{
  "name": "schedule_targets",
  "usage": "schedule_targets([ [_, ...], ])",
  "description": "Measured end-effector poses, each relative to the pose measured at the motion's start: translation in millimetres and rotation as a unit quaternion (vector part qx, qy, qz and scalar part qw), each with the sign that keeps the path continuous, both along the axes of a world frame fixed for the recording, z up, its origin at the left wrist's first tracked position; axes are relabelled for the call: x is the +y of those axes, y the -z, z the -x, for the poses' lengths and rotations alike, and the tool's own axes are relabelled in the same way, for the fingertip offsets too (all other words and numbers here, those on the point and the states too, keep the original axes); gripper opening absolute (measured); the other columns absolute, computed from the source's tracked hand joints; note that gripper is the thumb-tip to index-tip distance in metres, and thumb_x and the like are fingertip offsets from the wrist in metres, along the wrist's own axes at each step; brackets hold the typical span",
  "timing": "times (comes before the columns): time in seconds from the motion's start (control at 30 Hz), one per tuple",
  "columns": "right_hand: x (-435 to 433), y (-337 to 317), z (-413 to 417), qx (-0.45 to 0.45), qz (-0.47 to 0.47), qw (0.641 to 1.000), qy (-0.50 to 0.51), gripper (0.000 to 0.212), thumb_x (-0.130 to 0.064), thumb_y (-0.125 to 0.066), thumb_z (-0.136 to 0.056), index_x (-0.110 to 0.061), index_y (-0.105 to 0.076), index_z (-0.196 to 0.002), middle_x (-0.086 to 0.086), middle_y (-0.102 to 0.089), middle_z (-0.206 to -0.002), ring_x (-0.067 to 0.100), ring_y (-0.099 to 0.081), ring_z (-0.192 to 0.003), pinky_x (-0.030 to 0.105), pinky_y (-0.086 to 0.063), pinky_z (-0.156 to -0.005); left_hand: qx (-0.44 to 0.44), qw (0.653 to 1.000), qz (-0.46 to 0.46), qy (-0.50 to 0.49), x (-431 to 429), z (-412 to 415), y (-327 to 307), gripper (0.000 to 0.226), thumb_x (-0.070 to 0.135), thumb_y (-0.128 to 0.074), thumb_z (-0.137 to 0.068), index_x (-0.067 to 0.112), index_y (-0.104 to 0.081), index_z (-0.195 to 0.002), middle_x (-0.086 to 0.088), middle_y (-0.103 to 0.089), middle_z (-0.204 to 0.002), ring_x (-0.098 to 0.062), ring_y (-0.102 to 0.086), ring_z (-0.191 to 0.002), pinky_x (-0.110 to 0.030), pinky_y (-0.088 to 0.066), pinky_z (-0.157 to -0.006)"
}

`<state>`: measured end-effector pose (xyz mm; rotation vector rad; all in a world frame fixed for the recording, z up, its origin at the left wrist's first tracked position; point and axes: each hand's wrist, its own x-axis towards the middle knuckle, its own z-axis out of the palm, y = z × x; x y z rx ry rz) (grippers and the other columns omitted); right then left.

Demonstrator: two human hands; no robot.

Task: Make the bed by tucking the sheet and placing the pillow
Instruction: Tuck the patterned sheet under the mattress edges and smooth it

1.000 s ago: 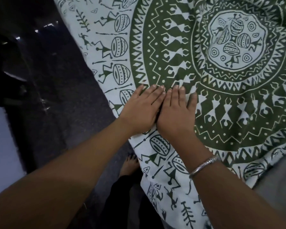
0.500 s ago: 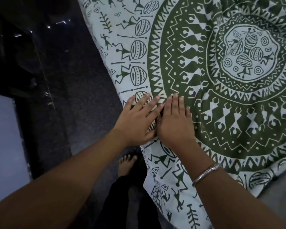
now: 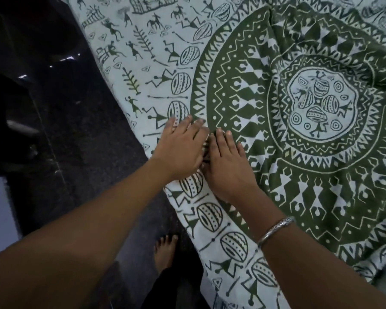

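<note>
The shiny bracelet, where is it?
In the head view the bracelet sits on the right wrist, low and right of centre, just behind the right hand that lies flat on the green patterned sheet.

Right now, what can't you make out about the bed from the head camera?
- Pillow: not in the head view; I cannot say where it is.
- Sheet edge: hangs down the near side; whether it is tucked is hidden below the fold.
- Fabric under the left hand and right hand: covered by the flat palms.
- Far corners: cut off by the top and right edges.
</note>
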<state>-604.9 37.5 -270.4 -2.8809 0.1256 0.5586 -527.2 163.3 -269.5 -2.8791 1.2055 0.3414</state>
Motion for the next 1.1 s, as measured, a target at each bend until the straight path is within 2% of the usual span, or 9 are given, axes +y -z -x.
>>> schedule_targets([
  [0.1,1.1,0.8,-33.2,0.008,-0.011,1.000,0.004,0.067,-0.042,-0.025,-0.098,-0.012,0.004,-0.151,0.008,0.006,-0.159,0.026,0.008,-0.146,0.044,0.001,-0.118,-0.009,0.999,-0.029,0.025,3.3,-34.1,2.6,0.061,0.043,-0.020,-0.092,0.021,-0.017,-0.149,-0.003,-0.013,-0.158,-0.026,-0.006,-0.145,-0.052,-0.003,-0.113],
  [0.23,-2.9,3.3,-76.1,0.008,-0.031,0.999,0.028,0.069,-0.042,-0.030,-0.097,-0.015,0.005,-0.151,0.007,0.007,-0.159,0.029,0.010,-0.145,0.047,-0.002,-0.118,-0.007,0.998,-0.036,0.042,-0.3,-79.0,7.5,0.061,0.045,-0.025,-0.096,0.021,-0.012,-0.150,-0.001,-0.004,-0.159,-0.024,-0.001,-0.146,-0.052,-0.005,-0.114],
  [0.57,-51.8,20.3,-187.9,-0.034,-0.009,0.999,0.030,0.063,-0.039,-0.024,-0.098,-0.015,-0.001,-0.152,0.000,0.005,-0.160,0.027,0.011,-0.145,0.046,0.009,-0.114,0.008,0.998,-0.022,0.066,-53.3,-205.7,23.6,0.062,0.048,-0.024,-0.096,0.025,-0.006,-0.151,0.002,0.001,-0.159,-0.026,0.004,-0.146,-0.053,0.000,-0.115],
  [0.73,-84.4,24.1,-246.6,-0.036,-0.010,0.998,0.044,0.061,-0.038,-0.024,-0.099,-0.016,-0.002,-0.152,0.000,0.005,-0.160,0.025,0.010,-0.146,0.040,0.012,-0.113,-0.008,0.993,-0.031,0.112,-87.6,-279.3,31.4,0.070,0.057,-0.015,-0.090,0.027,-0.001,-0.151,0.002,0.007,-0.159,-0.023,0.006,-0.146,-0.054,0.002,-0.113],
  [0.97,-104.8,23.8,-306.0,-0.002,0.044,0.996,0.078,0.066,-0.038,-0.022,-0.099,-0.012,0.011,-0.150,0.006,0.014,-0.159,0.032,0.015,-0.144,0.047,0.008,-0.115,-0.022,0.988,-0.001,0.152,-113.8,-338.7,39.4,0.070,0.057,-0.011,-0.090,0.023,-0.002,-0.151,0.003,0.003,-0.159,-0.024,0.003,-0.146,-0.048,0.006,-0.114],
  [1.1,-91.6,26.7,-334.1,-0.034,0.057,0.991,0.120,0.067,-0.035,-0.026,-0.097,-0.006,0.003,-0.150,0.015,0.005,-0.158,0.036,0.010,-0.144,0.049,0.005,-0.117,-0.028,0.989,0.021,0.142,-112.6,-374.6,41.1,0.076,0.061,-0.010,-0.088,0.019,-0.006,-0.151,-0.001,-0.002,-0.159,-0.027,0.000,-0.146,-0.049,0.001,-0.114],
])
